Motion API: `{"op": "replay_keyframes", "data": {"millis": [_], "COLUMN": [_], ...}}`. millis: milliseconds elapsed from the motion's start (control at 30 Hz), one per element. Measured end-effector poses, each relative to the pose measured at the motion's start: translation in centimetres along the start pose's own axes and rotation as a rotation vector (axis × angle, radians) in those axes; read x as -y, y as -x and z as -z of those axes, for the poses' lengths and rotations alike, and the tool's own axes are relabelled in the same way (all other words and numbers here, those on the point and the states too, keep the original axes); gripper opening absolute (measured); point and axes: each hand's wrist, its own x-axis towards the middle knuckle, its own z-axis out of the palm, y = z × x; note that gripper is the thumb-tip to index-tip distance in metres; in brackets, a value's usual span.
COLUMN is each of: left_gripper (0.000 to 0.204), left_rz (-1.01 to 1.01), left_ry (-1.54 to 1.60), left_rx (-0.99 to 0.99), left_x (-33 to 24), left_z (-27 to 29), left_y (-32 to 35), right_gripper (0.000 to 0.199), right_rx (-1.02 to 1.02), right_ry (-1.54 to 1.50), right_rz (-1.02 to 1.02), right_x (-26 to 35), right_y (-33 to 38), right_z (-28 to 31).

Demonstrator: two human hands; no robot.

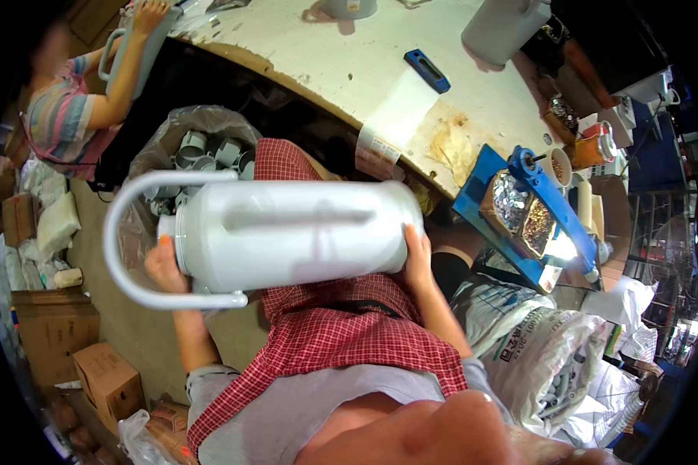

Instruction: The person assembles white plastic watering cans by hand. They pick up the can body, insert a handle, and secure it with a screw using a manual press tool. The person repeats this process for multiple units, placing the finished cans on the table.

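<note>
- Vacuum-flask body [302, 232], pale grey, is lying sideways above my red checked apron [341, 329], filling the middle of the view, its neck pointing to nine o'clock and its base to three.
- My left hand [167, 267] is curling, partly open, around the neck end; my right hand [417, 260] is cupping the base edge, also partly open. Both are bearing the body between them, though fingers underneath are hidden, so I cannot tell how firmly.
- The hooped handle [115, 240] is arching around my left hand at nine o'clock, its ends reaching along opposite sides of the body; I cannot tell whether they are fastened.
- If those ends are sitting loose, tilting the neck could be enough to make the hoop slip or knock my left wrist.
- Smooth, rounded walls are offering little to grip, so easing pressure at the base could drop that end toward six o'clock.
- At twelve to one o'clock the workbench [287, 43] is standing near; swinging the body upward could scuff it on the edge.
- At three o'clock a blue lever fixture [562, 213] is standing beside an open box of shiny small parts [498, 223]; a wide turn could spill them.
</note>
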Motion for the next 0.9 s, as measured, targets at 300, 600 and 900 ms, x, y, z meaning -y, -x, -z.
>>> {"op": "replay_keyframes", "data": {"millis": [300,600,900], "left_gripper": [0.054,0.036,0.035], "left_rz": [-0.417,-0.198,0.699], "left_ry": [0.262,0.616,0.745], "left_rx": [0.288,0.823,0.661], "left_x": [-7.2,2.5,5.1], "left_z": [-2.8,-15.7,-16.7], "left_y": [-17.2,-18.0,-13.6], "right_gripper": [0.033,0.022,0.013], "right_rx": [-0.140,-0.151,0.253], "right_ry": [1.129,0.970,0.860], "right_rz": [0.937,0.870,0.792], "right_x": [5.8,0.8,5.5], "right_y": [-16.1,-20.4,-4.9], "right_z": [-1.3,-0.1,-1.4]}}
